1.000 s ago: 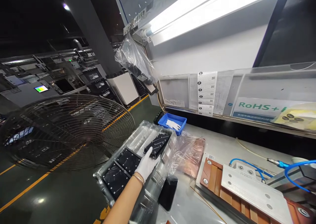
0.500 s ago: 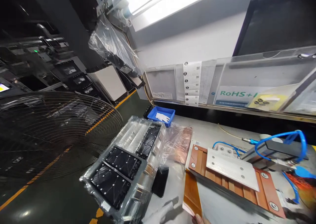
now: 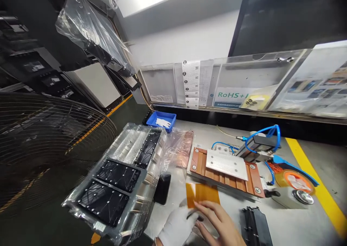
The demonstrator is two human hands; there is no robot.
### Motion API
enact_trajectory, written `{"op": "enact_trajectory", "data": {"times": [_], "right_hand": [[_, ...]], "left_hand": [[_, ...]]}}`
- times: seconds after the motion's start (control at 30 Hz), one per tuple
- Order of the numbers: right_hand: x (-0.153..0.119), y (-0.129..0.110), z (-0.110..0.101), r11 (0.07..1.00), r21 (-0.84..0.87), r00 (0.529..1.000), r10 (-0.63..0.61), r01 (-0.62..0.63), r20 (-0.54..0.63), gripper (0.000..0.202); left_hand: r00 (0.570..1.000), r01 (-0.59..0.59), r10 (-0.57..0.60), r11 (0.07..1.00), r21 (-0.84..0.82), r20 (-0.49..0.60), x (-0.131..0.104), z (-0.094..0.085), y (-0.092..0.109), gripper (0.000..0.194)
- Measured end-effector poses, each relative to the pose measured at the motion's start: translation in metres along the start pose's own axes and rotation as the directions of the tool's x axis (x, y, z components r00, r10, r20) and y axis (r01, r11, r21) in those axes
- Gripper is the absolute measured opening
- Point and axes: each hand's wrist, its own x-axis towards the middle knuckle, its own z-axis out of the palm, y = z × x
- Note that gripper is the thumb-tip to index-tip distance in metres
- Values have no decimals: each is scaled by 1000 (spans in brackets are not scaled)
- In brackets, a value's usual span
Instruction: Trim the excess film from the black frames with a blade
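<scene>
My left hand (image 3: 175, 227), in a white glove, is at the bottom centre with its fingers closed around something I cannot make out. Against its fingertips lies my bare right hand (image 3: 223, 222), fingers bent inward in a loose pinch. Small dark bits (image 3: 200, 219) show between the two hands; their kind is unclear. Just beyond the fingers, an amber film sheet (image 3: 207, 193) lies on the bench. Behind it stands a reddish-brown fixture (image 3: 253, 177) with a silver plate (image 3: 226, 163) on top. A black ribbed part (image 3: 256, 226) lies right of my right hand.
Left is a plastic-wrapped tray (image 3: 142, 186) holding black panels (image 3: 104, 202). A phone (image 3: 162, 189), clear plastic bag (image 3: 173, 150) and blue bin (image 3: 161, 119) with a white glove are nearby. Right are blue air hoses (image 3: 278, 135), an orange tape roll (image 3: 299, 181) and a metal-topped bottle (image 3: 302, 197).
My view has shifted right and down. Both hands are now together at the bottom centre, where only a few fingertips at the film's edge showed before. The amber film now lies flatter.
</scene>
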Motion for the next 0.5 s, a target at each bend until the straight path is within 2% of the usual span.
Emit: {"op": "enact_trajectory", "data": {"times": [0.07, 0.17, 0.27, 0.37, 0.43, 0.5], "right_hand": [[7, -4, -8, 998, -46, 998, -55, 53, -36, 32], [7, -7, -7, 998, 44, 999, -45, 45, -3, 20], [-1, -7, 0, 966, 232, 993, 122, -118, -4, 15], [-6, -7, 2, 849, 426, 941, 338, -314, 18, 27], [-5, -8, -3, 778, 487, 910, 402, -396, 97, 34], [-3, -8, -9, 743, 502, 894, 408, -442, 184, 35]], "left_hand": [[998, -58, 54, 992, 114, 44, 0, -5, 9, 27], [992, -106, 88, 972, 209, 92, -1, -6, 23, 29], [989, -122, 96, 959, 255, 113, -4, -6, 37, 29], [989, -108, 79, 964, 244, 124, -9, -7, 48, 31], [987, -102, 78, 980, 169, 143, -12, -9, 52, 31], [983, -87, 76, 994, 59, 167, -14, -10, 53, 29]]}}
